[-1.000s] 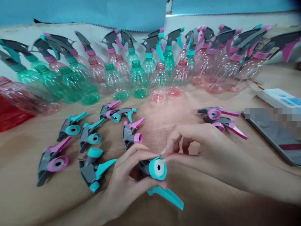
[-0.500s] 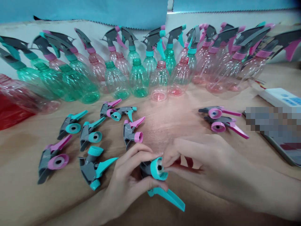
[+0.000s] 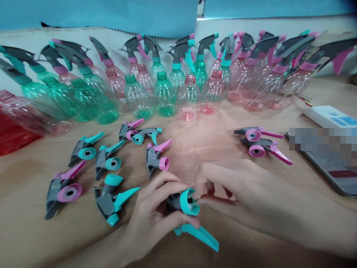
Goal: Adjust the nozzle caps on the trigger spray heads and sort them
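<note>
My left hand [image 3: 152, 219] is wrapped round a grey spray head with a teal collar and teal trigger [image 3: 186, 208], held just above the wooden table [image 3: 28, 238]. Its collar faces right. My right hand [image 3: 245, 195] comes in from the right, its thumb and fingers pinched at the mouth of that collar; what they hold, if anything, is too small to make out. Several loose spray heads lie around, such as a teal one [image 3: 111, 199] left of my left hand and a pink one [image 3: 156, 158] just beyond it.
Several green and pink plastic bottles [image 3: 164, 93] stand in a row at the back, some with spray heads fitted. Two pink spray heads [image 3: 258, 143] lie at the right. A tablet [image 3: 331, 163] and a white box [image 3: 331, 117] sit at the right edge, red bags [image 3: 11, 130] at the left.
My right fingers have moved in from beside the teal collar and now press into its mouth. The spray head has turned so its opening faces more to the right.
</note>
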The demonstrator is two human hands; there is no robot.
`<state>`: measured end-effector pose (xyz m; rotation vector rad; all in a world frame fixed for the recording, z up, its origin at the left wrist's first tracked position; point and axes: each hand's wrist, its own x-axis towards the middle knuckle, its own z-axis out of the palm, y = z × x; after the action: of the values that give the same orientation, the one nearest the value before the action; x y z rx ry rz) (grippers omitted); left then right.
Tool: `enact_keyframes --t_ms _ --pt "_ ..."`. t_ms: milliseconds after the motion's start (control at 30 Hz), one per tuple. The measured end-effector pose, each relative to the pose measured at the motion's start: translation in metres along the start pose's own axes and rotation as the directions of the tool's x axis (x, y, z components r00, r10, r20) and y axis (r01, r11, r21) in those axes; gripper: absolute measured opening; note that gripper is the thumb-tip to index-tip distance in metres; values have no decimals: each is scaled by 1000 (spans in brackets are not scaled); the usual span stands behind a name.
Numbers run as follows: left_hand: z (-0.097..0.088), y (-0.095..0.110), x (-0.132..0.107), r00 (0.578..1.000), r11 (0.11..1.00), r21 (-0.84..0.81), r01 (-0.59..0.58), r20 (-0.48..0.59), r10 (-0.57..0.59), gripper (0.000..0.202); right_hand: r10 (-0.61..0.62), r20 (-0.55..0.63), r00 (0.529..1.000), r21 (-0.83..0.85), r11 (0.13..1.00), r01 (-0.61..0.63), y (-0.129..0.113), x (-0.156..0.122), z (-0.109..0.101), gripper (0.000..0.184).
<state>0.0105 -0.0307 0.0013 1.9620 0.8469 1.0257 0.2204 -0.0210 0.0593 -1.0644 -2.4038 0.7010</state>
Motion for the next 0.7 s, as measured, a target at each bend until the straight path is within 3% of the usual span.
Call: enact_keyframes --t_ms 167,300,333,500,600,700 --pt "-3 3 0 992 992 -41 117 41 -115 34 -69 115 991 32 997 66 -1 -8 -15 4" --pt "-1 7 -1 978 976 -88 199 78 -192 41 -97 128 987 52 994 91 -4 -7 -19 43" --pt "2 9 -2 977 971 -123 204 83 -195 42 -116 144 983 78 991 106 -6 -5 -16 44" --pt "13 14 -8 951 867 -411 282 3 -308 41 -206 200 958 234 959 157 -11 5 -1 14" --pt "9 10 -11 970 898 -383 217 -18 -242 38 -180 194 964 165 975 148 -10 3 -7 14" --pt "-2 4 -10 998 993 -116 27 -49 -33 33 -149 134 980 -2 989 151 0 -4 -29 18"
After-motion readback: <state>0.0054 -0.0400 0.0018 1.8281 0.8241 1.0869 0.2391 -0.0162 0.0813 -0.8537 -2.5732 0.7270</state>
